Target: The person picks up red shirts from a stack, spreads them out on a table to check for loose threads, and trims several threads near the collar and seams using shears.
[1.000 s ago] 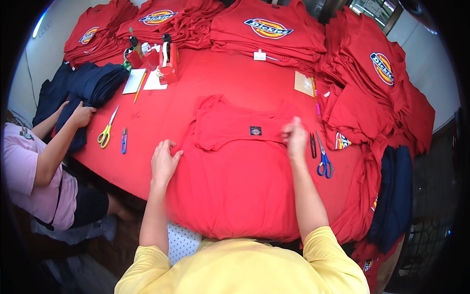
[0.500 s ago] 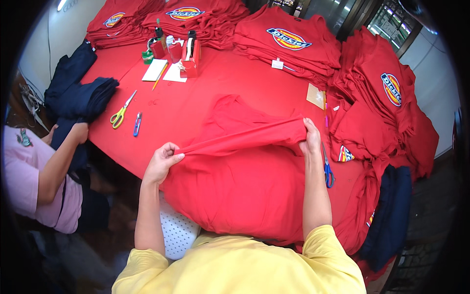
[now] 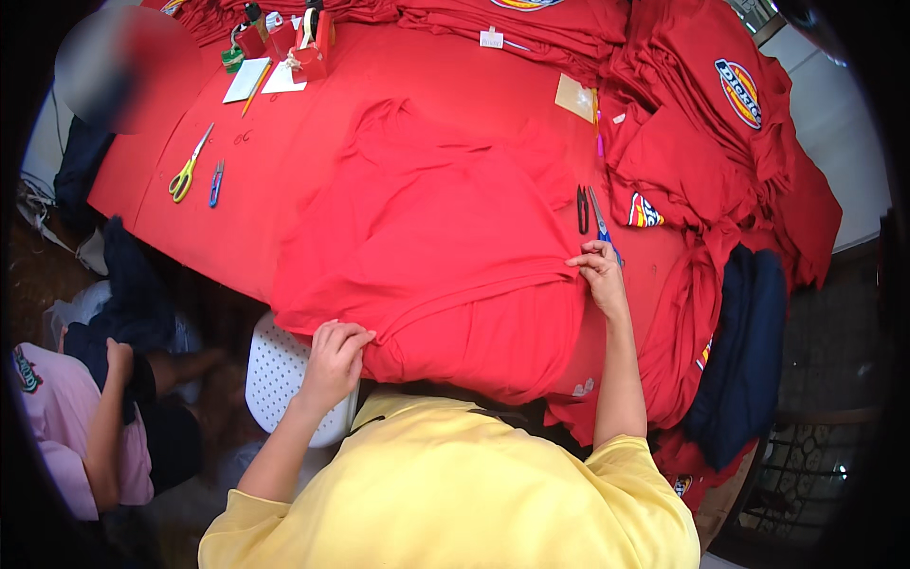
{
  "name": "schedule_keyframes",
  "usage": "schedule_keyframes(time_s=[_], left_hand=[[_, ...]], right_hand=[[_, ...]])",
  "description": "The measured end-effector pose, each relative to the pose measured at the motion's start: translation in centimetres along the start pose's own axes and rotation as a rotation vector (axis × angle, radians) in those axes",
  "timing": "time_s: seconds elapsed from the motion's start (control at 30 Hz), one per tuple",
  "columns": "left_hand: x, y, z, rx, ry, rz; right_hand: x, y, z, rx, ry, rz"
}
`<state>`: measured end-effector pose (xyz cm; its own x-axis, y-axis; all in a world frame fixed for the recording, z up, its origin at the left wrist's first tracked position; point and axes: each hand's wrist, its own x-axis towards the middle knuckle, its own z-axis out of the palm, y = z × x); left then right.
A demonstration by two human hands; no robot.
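Left hand and right hand drawn bodyward, fingers pinching soft, rumpled red garment

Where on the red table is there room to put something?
There's room between the brown card and the tape dispenser, and between the small blue snips and the red shirt. It's crowded on the right, with blue scissors and piled shirts.

I see the bench brightly lit, with only soft shadows in the red garment's folds. Beneath the bench's left side my view sinks into gloom, and the grille at lower right is dim. A round blurred patch hides the upper left; fisheye bends straight edges toward black corners.
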<state>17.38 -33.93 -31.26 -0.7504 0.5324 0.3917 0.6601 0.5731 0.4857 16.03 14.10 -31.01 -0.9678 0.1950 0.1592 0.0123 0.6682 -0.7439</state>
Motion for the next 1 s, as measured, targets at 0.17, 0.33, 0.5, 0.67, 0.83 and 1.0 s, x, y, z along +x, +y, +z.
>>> schedule_keyframes(time_s=[0.17,0.33,0.5,0.67,0.83,1.0], left_hand=[[1.4,0.3,-0.5,-0.072,-0.054,-0.135],[9.6,-3.2,-3.5,-0.440,0.256,-0.531],[19.9,-2.2,-3.9,0.313,0.562,-0.040],[27.3,5.3,9.7,-0.351,-0.134,0.018],[33.0,6.2,19.9,-0.078,-0.041,-0.018],[34.8,-2.6,15.4,-1.037,0.244,-0.358]], right_hand=[[0.1,-0.5,-0.4,-0.158,-0.051,0.053],[4.5,-7.6,-0.4,0.923,0.334,0.044],[0.3,-5.2,-1.6,-0.288,0.132,0.122],[-4.6,-3.4,1.7,-0.500,0.146,0.240],[-4.6,-6.1,1.3,-0.367,0.308,0.295],[-5.3,-10.1,2.9,-0.219,0.337,-0.216]])
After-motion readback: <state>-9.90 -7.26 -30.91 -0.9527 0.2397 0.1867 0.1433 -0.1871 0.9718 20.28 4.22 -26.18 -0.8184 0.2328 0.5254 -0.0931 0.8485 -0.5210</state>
